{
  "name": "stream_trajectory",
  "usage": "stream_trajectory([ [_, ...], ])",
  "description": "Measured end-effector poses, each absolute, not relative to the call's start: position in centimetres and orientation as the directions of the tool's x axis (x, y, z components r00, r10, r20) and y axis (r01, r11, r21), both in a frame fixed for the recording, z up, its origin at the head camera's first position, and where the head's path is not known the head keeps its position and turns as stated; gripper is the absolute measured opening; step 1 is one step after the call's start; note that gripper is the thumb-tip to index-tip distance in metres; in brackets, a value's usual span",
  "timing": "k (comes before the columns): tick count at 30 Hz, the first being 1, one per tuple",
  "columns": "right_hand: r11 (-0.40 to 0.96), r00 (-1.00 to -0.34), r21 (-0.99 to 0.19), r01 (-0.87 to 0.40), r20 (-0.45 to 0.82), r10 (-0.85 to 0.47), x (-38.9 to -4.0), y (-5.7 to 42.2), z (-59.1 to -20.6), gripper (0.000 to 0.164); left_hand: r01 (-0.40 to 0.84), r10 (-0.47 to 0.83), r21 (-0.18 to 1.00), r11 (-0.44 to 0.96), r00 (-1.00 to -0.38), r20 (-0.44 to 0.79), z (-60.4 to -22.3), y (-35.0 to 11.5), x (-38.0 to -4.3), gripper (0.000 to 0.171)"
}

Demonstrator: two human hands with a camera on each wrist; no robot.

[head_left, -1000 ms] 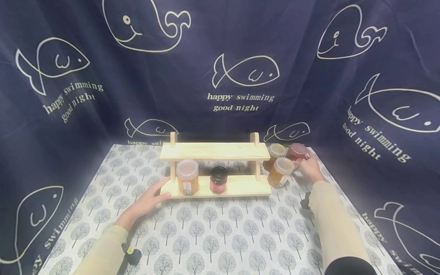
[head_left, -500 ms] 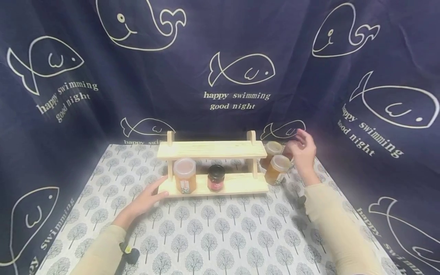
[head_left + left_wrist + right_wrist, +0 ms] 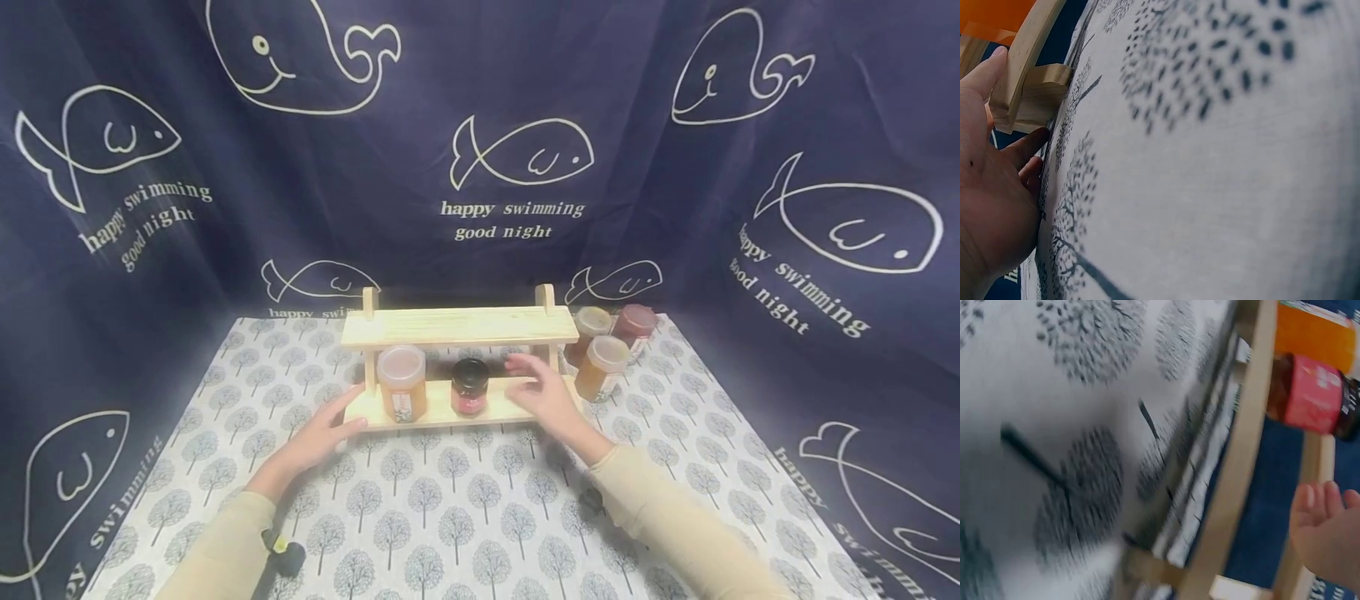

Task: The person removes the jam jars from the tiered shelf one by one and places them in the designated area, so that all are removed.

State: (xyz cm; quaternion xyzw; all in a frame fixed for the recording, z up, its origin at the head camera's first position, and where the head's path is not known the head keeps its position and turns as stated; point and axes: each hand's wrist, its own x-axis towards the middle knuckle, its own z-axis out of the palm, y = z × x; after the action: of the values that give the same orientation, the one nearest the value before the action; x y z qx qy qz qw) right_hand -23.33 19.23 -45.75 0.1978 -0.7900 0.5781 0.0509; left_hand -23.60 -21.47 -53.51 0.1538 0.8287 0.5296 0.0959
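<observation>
A two-tier wooden shelf (image 3: 457,327) stands on the patterned cloth. My left hand (image 3: 324,432) grips the left end of its lower board, with the thumb (image 3: 988,72) on the board and fingers beyond it. On that board stand an amber jar (image 3: 402,387) with a pale lid and, to its right, a small jar (image 3: 469,392) with a black lid and pink label. My right hand (image 3: 551,404) hovers at the lower board's right part, fingers loosely bent toward the small jar. Nothing is in it, and a gap separates its fingertips from the jar (image 3: 1313,394).
Right of the shelf stand an amber jar (image 3: 602,367), another pale-lidded amber jar (image 3: 592,323) behind it, and a red jar (image 3: 636,327). A dark blue curtain (image 3: 517,67) closes off the back and sides. Tree-print cloth (image 3: 450,500) covers the table.
My right hand has left the red jar, risen, and moved left to the lower board. The red jar stays on the cloth. My left hand keeps its hold on the shelf.
</observation>
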Motion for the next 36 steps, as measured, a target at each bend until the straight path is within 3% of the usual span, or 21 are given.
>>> stream_trajectory([
  [4, 0.314, -0.928, -0.903, -0.293, 0.190, -0.320, -23.5, 17.3, -47.0, 0.080, 0.151, 0.360, 0.911, 0.385, -0.933, 0.003, -53.5, -21.5, -23.7, 0.068],
  [7, 0.325, -0.920, -0.898, -0.297, 0.179, -0.348, -23.5, 15.7, -47.7, 0.084, 0.149, 0.359, 0.912, 0.382, -0.933, 0.003, -53.4, -21.5, -23.6, 0.068],
  [12, 0.273, -0.934, -0.914, -0.299, 0.223, -0.277, -23.5, 13.7, -48.4, 0.063, 0.150, 0.357, 0.915, 0.376, -0.934, 0.007, -53.6, -21.5, -23.6, 0.069],
  [17, 0.400, -0.957, -0.871, -0.285, 0.234, -0.172, -23.5, 12.9, -49.1, 0.046, 0.160, 0.365, 0.908, 0.386, -0.931, 0.009, -53.8, -21.4, -23.6, 0.069],
  [26, 0.448, -0.962, -0.854, -0.265, 0.266, -0.062, -24.0, 12.1, -49.6, 0.044, 0.197, 0.376, 0.897, 0.395, -0.926, 0.038, -53.2, -21.6, -24.0, 0.069],
  [36, 0.450, -0.969, -0.862, -0.234, 0.242, -0.041, -23.6, 12.0, -49.6, 0.041, 0.179, 0.368, 0.899, 0.399, -0.930, 0.021, -53.6, -21.7, -23.7, 0.069],
])
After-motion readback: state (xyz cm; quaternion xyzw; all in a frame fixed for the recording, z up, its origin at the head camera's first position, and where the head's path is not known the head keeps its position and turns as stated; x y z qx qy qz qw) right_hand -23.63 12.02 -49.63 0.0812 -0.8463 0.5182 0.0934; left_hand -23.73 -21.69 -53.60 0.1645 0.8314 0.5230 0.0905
